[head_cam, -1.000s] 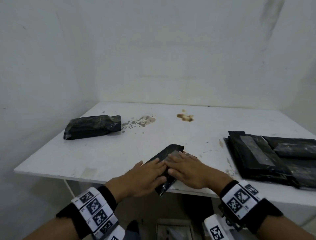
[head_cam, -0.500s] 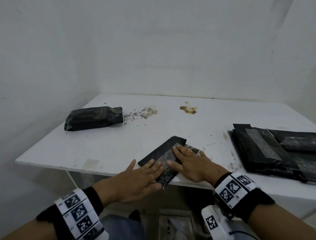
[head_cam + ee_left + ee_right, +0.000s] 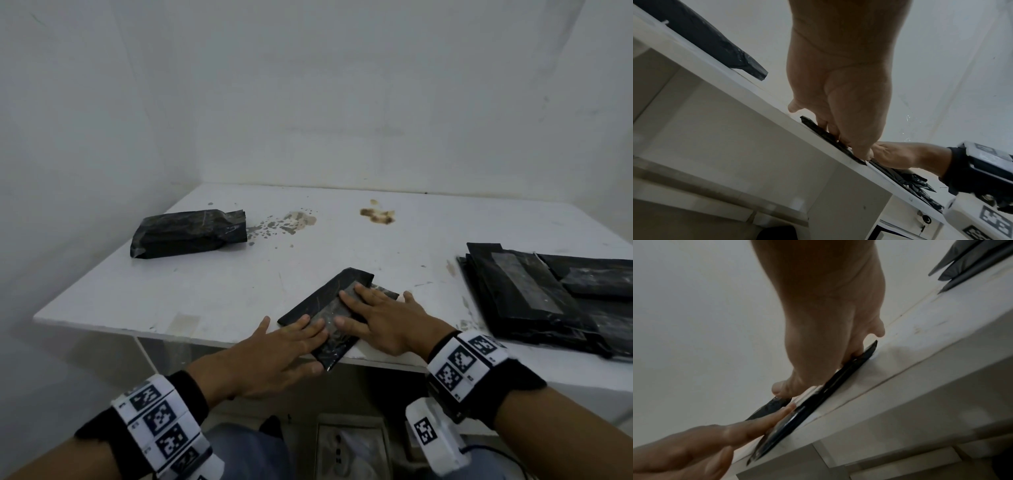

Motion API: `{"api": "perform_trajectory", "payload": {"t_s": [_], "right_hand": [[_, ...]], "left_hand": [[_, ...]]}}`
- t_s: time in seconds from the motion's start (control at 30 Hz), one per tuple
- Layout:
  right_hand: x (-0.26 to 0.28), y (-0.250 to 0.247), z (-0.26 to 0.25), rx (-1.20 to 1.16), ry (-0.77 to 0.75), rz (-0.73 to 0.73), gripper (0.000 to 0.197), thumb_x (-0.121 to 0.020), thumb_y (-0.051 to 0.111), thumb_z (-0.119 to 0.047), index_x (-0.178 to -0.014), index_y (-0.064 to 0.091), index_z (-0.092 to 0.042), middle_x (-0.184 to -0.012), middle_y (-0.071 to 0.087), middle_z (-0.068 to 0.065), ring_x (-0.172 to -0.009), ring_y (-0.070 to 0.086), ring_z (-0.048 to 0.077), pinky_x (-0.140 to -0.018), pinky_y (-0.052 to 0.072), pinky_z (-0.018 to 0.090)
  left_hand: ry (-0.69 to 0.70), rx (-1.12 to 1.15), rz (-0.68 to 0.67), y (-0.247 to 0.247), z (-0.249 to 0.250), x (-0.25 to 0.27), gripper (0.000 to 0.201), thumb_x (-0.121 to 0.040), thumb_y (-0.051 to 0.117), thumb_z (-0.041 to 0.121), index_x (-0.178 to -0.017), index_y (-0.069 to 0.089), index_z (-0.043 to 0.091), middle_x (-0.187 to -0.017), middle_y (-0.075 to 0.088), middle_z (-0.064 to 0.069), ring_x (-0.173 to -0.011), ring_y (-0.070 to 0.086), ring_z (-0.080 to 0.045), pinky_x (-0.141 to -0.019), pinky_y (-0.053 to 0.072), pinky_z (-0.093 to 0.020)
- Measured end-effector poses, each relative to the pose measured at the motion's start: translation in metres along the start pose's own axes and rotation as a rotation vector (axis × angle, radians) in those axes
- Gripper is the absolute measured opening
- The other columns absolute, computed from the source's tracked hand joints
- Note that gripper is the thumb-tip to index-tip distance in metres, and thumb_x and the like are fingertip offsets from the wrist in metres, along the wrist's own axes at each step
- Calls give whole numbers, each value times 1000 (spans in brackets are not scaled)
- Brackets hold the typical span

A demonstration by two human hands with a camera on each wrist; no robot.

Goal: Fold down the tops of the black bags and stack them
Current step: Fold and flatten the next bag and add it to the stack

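One flat black bag [image 3: 323,301] lies slantwise under both hands, its near corner overhanging the front edge of the worktop [image 3: 212,294]. The left grip [image 3: 274,356] and right grip [image 3: 383,318] press it with straight, spread fingers. One filled bag [image 3: 188,233] lies far left of them; a pile of flat bags [image 3: 548,301], uncountable, sits right.

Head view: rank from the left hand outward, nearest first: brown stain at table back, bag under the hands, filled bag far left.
1. Bag under the hands: the left hand presses it, at the front edge.
2. Filled bag: far left, lying down.
3. Brown stain: back centre, farthest.
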State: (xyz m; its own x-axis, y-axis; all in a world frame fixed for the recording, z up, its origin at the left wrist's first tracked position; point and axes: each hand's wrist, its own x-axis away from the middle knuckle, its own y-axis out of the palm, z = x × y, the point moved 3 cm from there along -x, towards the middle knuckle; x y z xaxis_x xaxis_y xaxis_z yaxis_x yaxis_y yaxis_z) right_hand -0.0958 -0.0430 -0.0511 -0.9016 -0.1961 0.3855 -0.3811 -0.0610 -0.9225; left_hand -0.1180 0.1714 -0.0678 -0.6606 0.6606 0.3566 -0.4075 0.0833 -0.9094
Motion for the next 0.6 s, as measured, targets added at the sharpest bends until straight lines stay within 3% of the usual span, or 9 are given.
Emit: {"api": "perform_trajectory", "payload": {"t_s": [0.1,0.17,0.2,0.23,0.3,0.37,0.47,0.6], "right_hand": [[1,-3,-4,1,10,-13,70,-95,11,-73,-154,-10,-43,-166,-15,-9,-154,-3,16,-118,4,64],[0,-2,-7,-60,22,-3,79,-92,11,-76,-157,-10,-37,-166,-16,-7,-154,-5,18,-119,4,64],[-1,-2,-6,-87,27,-3,82,-90,11,-78,-157,-11,-36,-166,-16,-6,-154,-7,20,-119,3,64],[-1,0,-5,-105,25,-12,82,-90,12,-79,-157,-11,-37,-166,-17,-5,-154,-8,21,-119,2,64],[-1,0,-5,-109,7,-35,80,-89,13,-79,-156,-12,-42,-165,-19,-4,-154,-11,23,-118,0,66],[-2,1,-3,-95,-10,-45,76,-90,12,-78,-155,-12,-45,-165,-21,-4,-154,-12,25,-116,-2,68],[-5,2,-1,-94,-5,-47,75,-92,10,-76,-155,-13,-42,-165,-21,-3,-154,-12,25,-116,-5,68],[-7,4,-2,-76,-5,-42,74,-94,10,-72,-156,-14,-38,-165,-23,-1,-153,-13,25,-117,-5,67]], "left_hand": [[-7,39,24,-6,-1,0,67,-98,21,65,-159,8,40,-165,-3,22,-151,-10,1,-122,-5,-50],[35,67,154,-18,-1,-5,52,-104,28,57,-153,31,40,-161,29,18,-150,23,-7,-123,19,-51],[61,56,229,-25,1,-9,47,-105,29,53,-148,39,37,-154,42,14,-141,38,-12,-116,33,-50],[63,34,257,-28,3,-14,47,-106,28,51,-149,39,34,-153,43,12,-137,41,-15,-110,38,-48],[1,-31,184,-20,5,-24,56,-106,21,54,-158,19,35,-166,15,14,-148,20,-19,-115,29,-49],[-48,-81,100,-7,7,-29,62,-102,11,59,-160,2,38,-166,-8,19,-153,-4,-18,-120,12,-55],[-60,-86,73,-2,4,-22,67,-96,2,63,-158,-8,41,-163,-17,23,-151,-22,-14,-121,-8,-58],[-44,-96,34,4,-3,-7,77,-86,-6,73,-156,-13,41,-161,-22,25,-148,-31,-14,-122,-11,-55]]}}
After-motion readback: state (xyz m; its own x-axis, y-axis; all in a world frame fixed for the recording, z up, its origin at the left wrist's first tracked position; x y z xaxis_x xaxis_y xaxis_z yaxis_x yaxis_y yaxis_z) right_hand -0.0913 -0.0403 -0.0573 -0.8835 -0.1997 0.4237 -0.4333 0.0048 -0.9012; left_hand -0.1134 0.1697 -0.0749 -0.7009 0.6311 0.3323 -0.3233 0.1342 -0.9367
